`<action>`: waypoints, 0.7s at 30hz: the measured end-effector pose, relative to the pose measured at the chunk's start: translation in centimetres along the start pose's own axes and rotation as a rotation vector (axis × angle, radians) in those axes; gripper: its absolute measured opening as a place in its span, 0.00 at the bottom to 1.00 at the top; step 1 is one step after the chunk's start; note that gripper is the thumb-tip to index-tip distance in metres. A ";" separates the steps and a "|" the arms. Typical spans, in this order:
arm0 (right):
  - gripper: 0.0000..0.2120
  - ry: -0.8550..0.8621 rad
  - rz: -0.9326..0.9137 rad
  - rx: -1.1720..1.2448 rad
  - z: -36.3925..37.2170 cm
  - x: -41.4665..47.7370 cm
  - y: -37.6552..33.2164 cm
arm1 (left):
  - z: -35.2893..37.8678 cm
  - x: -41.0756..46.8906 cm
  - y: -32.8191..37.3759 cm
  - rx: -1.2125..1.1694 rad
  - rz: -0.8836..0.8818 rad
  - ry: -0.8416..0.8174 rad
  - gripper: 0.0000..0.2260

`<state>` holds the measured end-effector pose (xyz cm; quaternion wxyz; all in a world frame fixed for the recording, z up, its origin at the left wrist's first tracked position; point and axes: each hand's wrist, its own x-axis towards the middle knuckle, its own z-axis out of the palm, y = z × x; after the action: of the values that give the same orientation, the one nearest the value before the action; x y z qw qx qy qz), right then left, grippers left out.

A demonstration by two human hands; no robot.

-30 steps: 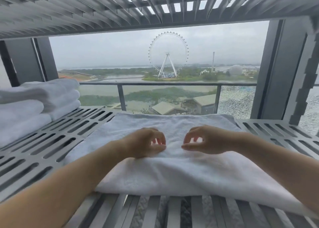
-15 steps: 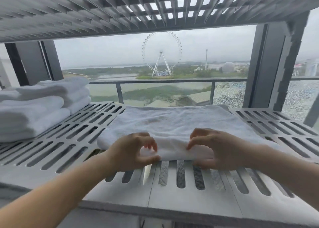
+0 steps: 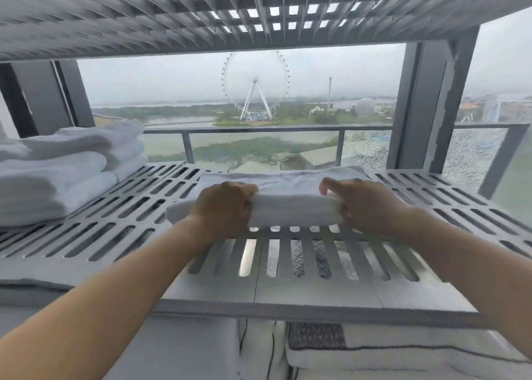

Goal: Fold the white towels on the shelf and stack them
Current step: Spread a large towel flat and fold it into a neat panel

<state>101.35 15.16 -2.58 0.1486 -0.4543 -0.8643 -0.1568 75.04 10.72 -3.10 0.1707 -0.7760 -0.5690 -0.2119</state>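
Now, our hands: left hand (image 3: 223, 207) and right hand (image 3: 364, 204) both clench the towel (image 3: 290, 204) fold.
Our towel: on slatted shelf (image 3: 121, 215).
Our stack (image 3: 57, 172): left, apart.

My left hand (image 3: 223, 207) covers the near-left part of the folded towel (image 3: 293, 204), and my right hand (image 3: 367, 204) covers its near-right end, so the edges I grip are out of sight. The stack of towels (image 3: 57, 172) runs off the left edge of the frame. At the bottom, the white bedding (image 3: 388, 353) under the shelf (image 3: 288, 290) is cut off and partly hidden by my forearms.
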 end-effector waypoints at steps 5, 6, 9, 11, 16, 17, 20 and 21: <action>0.22 -0.036 -0.069 0.135 -1.4 4.2 3.3 | -0.3 4.0 -1.3 0.010 -0.040 0.067 0.04; 0.22 -0.031 -0.080 0.132 -1.1 5.3 4.0 | 0.1 5.0 -1.8 0.019 -0.058 0.063 0.04; 0.20 0.002 -0.135 -0.048 1.1 8.9 5.9 | 2.2 8.1 -3.5 0.102 -0.075 0.061 0.10; 0.21 0.012 -0.182 -0.220 3.2 11.0 6.9 | 4.1 9.9 -4.2 0.163 -0.078 0.030 0.15; 0.12 0.060 -0.228 0.039 6.8 12.2 8.1 | 8.3 11.4 -2.5 -0.093 0.012 -0.040 0.07; 0.10 0.073 -0.238 0.172 7.1 11.8 8.4 | 8.8 10.9 -2.0 -0.147 0.055 -0.065 0.10; 0.16 0.037 -0.290 0.438 7.8 9.4 8.8 | 9.1 9.3 -1.2 -0.154 0.203 -0.127 0.21; 0.17 0.032 -0.306 0.471 8.1 8.5 8.9 | 8.9 9.1 -1.1 -0.147 0.215 -0.120 0.20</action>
<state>103.18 29.55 -5.33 0.2384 -0.2689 -0.9329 0.0207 77.57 22.91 -5.92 0.1009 -0.8543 -0.4744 -0.1868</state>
